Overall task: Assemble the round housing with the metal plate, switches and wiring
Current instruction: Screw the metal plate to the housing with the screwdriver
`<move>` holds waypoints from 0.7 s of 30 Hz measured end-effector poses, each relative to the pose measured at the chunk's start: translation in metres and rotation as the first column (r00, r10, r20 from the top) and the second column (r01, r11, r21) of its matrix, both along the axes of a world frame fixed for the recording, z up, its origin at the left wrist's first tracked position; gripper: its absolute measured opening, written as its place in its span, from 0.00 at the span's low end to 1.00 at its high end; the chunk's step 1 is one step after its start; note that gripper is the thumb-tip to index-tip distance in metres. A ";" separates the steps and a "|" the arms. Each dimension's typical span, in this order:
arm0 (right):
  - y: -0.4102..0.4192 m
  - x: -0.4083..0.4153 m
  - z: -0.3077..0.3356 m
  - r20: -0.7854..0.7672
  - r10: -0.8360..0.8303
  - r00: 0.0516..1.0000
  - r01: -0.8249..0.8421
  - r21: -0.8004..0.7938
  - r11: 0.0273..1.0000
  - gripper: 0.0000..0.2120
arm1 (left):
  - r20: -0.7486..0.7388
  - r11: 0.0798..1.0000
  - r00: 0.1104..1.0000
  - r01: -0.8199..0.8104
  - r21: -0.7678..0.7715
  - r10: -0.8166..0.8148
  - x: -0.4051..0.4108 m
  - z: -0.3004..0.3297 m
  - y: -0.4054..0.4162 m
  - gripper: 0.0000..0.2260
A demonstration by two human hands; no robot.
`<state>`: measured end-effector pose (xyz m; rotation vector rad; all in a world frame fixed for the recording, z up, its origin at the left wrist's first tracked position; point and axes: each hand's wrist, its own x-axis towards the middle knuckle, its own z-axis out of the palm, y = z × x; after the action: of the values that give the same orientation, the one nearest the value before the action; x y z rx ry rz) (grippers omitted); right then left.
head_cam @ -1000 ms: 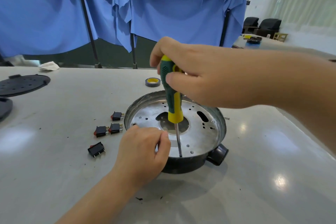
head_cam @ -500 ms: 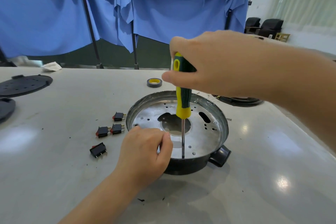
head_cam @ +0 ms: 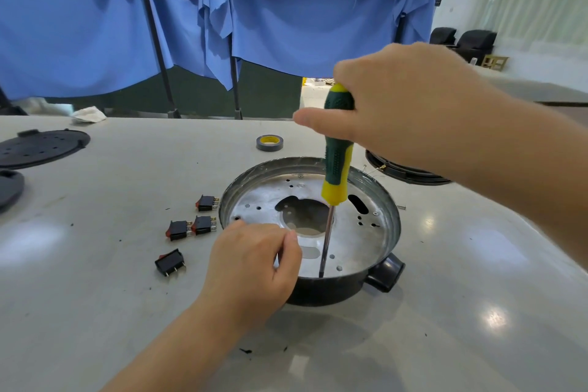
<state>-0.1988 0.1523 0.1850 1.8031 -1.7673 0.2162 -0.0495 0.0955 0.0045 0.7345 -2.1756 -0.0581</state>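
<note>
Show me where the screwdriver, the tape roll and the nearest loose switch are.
screwdriver (head_cam: 336, 169): head view, on the green and yellow handle.
tape roll (head_cam: 269, 142): head view, on its grey outer wall.
nearest loose switch (head_cam: 170, 262): head view, on its black body.

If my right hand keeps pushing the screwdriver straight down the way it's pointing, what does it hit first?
The metal plate inside the round housing. The screwdriver in your right hand already has its tip at the plate's near edge, probably on a screw, though that's too small to confirm.

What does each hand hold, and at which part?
Right hand grips the screwdriver at the handle's top. Left hand rests on the housing rim; any hold is unclear.
</note>
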 end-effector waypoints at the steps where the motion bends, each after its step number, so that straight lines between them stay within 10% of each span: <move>1: 0.000 -0.001 -0.001 -0.005 -0.022 1.000 0.021 -0.024 0.999 0.30 | -0.002 1.000 1.000 0.001 0.000 -0.001 0.000 0.000 0.000 0.17; 6: 0.003 -0.004 -0.002 0.167 0.053 0.985 -0.068 0.088 0.994 0.26 | 0.003 1.000 1.000 -0.006 -0.001 0.006 0.000 0.000 0.000 0.17; 13: 0.003 -0.010 0.007 0.729 0.200 0.655 -0.523 0.246 0.816 0.13 | 0.014 1.000 1.000 0.000 0.002 0.000 0.000 0.001 -0.001 0.17; 21: -0.010 -0.011 -0.005 0.224 0.292 0.930 -0.306 0.027 0.952 0.24 | 0.010 1.000 1.000 0.009 0.009 -0.009 0.001 0.002 -0.001 0.17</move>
<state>-0.2094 0.1421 0.1802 2.1620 -1.6467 0.5042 -0.0488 0.0946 0.0064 0.7316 -2.1893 -0.0688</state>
